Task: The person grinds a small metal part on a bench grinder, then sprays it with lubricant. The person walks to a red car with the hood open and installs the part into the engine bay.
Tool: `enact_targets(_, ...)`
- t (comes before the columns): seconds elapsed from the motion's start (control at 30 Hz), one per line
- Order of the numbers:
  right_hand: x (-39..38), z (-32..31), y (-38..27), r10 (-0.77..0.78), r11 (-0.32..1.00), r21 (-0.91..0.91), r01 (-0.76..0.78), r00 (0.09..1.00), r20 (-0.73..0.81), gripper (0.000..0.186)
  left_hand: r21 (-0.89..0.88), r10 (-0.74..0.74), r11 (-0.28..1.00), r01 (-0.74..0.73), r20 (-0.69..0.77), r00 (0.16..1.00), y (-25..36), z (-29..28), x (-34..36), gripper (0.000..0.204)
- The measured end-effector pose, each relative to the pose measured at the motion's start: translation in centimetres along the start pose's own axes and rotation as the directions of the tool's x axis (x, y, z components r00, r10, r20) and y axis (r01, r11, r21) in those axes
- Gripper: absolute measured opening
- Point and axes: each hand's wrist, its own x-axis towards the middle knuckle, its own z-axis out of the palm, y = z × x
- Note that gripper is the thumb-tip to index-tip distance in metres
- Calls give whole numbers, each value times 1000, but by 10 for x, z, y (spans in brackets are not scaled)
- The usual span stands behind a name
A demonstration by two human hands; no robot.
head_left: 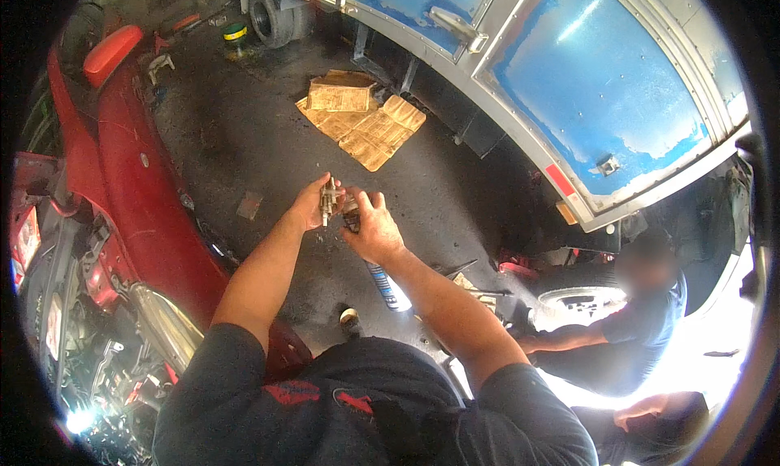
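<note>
Out in front of me, my left hand [309, 206] is closed on a small pale metal part [327, 202], whose exact kind I cannot make out. Close beside it on the right, my right hand [377, 229] is wrapped round the top of a blue and white spray can [390, 289]. The can hangs tilted below my right wrist, partly hidden by the hand and forearm. Its top end is near the metal part, and the fingers cover most of the nozzle.
A red car [146, 173] with an exposed engine bay [106, 368] stands left. Flattened cardboard [370, 137] lies on the dark floor ahead. A blue truck body [593, 84] fills the upper right. A co-worker [642, 312] sits right, by a wheel [578, 302]. A small can [349, 316] stands near me.
</note>
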Motion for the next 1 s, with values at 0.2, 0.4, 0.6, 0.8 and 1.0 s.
enact_targets(0.2, -18, 13, 7, -22, 998, -65, 26, 997, 73, 75, -253, 31, 964, -83, -203, 979, -21, -19, 24, 34)
enact_targets(0.4, -33, 25, 9, -18, 999, 28, 15, 997, 76, 77, -595, -54, 802, -50, -155, 987, -26, -34, 39, 39)
enact_targets(0.6, -33, 36, 13, -54, 992, 107, 68, 990, -129, 80, -689, -122, 719, -94, -258, 958, -18, -28, 38, 31)
enact_targets(0.8, -35, 46, 17, -167, 928, 317, 195, 979, -115, 83, -718, -174, 691, -82, -275, 945, -30, -25, 44, 23)
enact_targets(1.0, -23, 40, 22, -238, 832, 520, 191, 971, 24, 83, -522, -14, 849, -82, -177, 984, -48, -33, 41, 24)
